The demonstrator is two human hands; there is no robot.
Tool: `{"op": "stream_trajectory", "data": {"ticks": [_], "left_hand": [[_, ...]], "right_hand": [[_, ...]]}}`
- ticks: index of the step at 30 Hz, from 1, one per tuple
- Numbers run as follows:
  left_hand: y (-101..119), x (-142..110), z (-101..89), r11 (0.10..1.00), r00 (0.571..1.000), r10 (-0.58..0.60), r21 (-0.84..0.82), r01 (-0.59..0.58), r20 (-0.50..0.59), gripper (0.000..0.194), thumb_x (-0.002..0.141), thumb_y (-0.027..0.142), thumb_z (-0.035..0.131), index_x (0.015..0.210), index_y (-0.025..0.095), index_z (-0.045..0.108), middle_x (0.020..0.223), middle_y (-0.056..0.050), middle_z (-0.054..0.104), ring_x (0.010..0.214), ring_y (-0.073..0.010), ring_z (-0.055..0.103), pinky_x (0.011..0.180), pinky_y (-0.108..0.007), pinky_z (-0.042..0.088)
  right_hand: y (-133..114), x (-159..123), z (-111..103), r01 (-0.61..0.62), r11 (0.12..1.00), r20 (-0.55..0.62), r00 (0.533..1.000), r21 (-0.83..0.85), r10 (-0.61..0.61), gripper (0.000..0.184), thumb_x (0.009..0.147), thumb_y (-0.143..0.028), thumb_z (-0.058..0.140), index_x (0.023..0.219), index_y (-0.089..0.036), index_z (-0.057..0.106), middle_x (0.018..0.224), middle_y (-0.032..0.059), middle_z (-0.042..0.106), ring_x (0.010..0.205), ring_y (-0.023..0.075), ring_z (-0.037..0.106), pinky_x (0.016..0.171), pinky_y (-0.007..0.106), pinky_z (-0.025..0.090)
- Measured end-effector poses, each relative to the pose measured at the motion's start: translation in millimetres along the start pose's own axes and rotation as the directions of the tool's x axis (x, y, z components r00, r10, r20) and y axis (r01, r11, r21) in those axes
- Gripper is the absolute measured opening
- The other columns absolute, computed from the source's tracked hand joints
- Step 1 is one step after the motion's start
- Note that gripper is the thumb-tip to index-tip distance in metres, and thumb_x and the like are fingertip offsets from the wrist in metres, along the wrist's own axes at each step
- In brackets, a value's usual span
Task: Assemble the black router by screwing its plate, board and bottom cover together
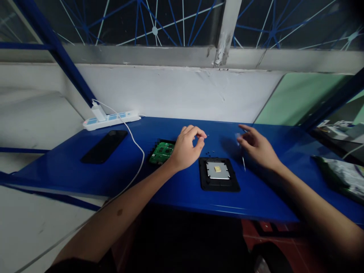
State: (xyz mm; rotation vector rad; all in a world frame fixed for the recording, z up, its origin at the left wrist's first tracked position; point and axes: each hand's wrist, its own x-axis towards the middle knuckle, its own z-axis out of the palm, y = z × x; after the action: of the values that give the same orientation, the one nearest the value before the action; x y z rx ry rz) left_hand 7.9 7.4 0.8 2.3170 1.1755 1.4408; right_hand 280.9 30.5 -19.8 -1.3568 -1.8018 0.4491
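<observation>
Across the blue metal tabletop (182, 191), we see our left hand (187, 147), thumb and forefinger pinched together, near the green circuit board (162, 151) in its black housing (151, 160); whether they hold anything, we cannot tell; our right hand (258, 148) grips a slender metal-shafted tool (243, 162) beside the square black plastic cover (222, 186) bearing a silver metal plate (225, 173), with tiny dark screws (209, 152) just beyond

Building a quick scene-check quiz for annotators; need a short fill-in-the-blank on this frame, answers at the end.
1. The circuit board is coloured ____.
2. A slim tool is held in the person's ____.
3. The metal plate sits on a cover whose colour is ____.
4. In the picture, the phone lies to the ____ of the circuit board.

Missing words: green; right hand; black; left.
</observation>
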Motion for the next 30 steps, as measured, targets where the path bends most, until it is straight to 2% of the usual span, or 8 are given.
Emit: {"op": "stream_trajectory", "data": {"ticks": [3,6,12,18,23,30], "left_hand": [[1,0,-0.2,1.000,1.000,-0.009,0.004,0.009,0.028,0.018,0.088,0.006,0.052,0.086,0.023,0.060,0.089,-0.001,0.065,0.088,-0.0181,0.057,0.078,-0.033,0.047],[2,0,-0.1,1.000,0.997,-0.022,0.021,0.020,0.078,0.017,0.089,0.008,0.052,0.085,0.023,0.059,0.091,-0.001,0.065,0.089,-0.0187,0.056,0.079,-0.034,0.047],[1,0,1.1,0.998,0.993,-0.048,0.033,0.045,0.106,0.015,0.089,0.010,0.052,0.085,0.023,0.059,0.091,-0.001,0.065,0.090,-0.0194,0.056,0.080,-0.035,0.047],[-1,-1,3.4,0.999,0.993,-0.029,0.038,0.024,0.116,0.015,0.089,0.010,0.051,0.085,0.022,0.059,0.090,-0.002,0.064,0.089,-0.0194,0.055,0.080,-0.035,0.046],[-2,-2,5.1,0.999,0.991,-0.027,0.043,0.022,0.128,0.012,0.088,0.012,0.053,0.085,0.023,0.058,0.091,-0.002,0.064,0.089,-0.0196,0.056,0.080,-0.035,0.046],[0,-2,5.2,0.998,0.986,-0.015,0.058,0.005,0.168,0.011,0.087,0.013,0.053,0.083,0.023,0.053,0.091,-0.002,0.064,0.088,-0.0194,0.056,0.085,-0.038,0.044]], "right_hand": [[-6,2,-2,0.062,0.977,-0.204,0.979,0.205,-0.020,0.046,0.088,-0.043,0.064,0.131,-0.028,0.057,0.087,0.0025,0.063,0.068,0.0179,0.065,0.070,0.039,0.058],[-12,-1,2,0.122,0.942,-0.285,0.958,0.313,-0.029,0.036,0.085,-0.041,0.070,0.118,-0.029,0.063,0.087,0.0015,0.061,0.070,0.0178,0.066,0.075,0.041,0.060],[-24,-13,19,0.150,0.913,-0.243,0.968,0.379,-0.058,0.033,0.085,-0.038,0.072,0.112,-0.029,0.057,0.091,0.0007,0.061,0.075,0.0175,0.069,0.075,0.039,0.061],[-22,-18,24,0.156,0.938,-0.223,0.971,0.309,-0.088,0.031,0.087,-0.034,0.070,0.112,-0.026,0.055,0.094,0.0021,0.064,0.081,0.0179,0.070,0.077,0.036,0.059],[-18,-18,26,0.165,0.957,-0.212,0.971,0.240,-0.114,0.032,0.088,-0.037,0.068,0.114,-0.025,0.052,0.096,0.0034,0.065,0.082,0.0192,0.071,0.078,0.038,0.059],[-15,-16,28,0.162,0.958,-0.176,0.977,0.238,-0.122,0.031,0.088,-0.037,0.067,0.113,-0.026,0.051,0.096,0.0032,0.065,0.083,0.0200,0.071,0.079,0.039,0.058]]}}
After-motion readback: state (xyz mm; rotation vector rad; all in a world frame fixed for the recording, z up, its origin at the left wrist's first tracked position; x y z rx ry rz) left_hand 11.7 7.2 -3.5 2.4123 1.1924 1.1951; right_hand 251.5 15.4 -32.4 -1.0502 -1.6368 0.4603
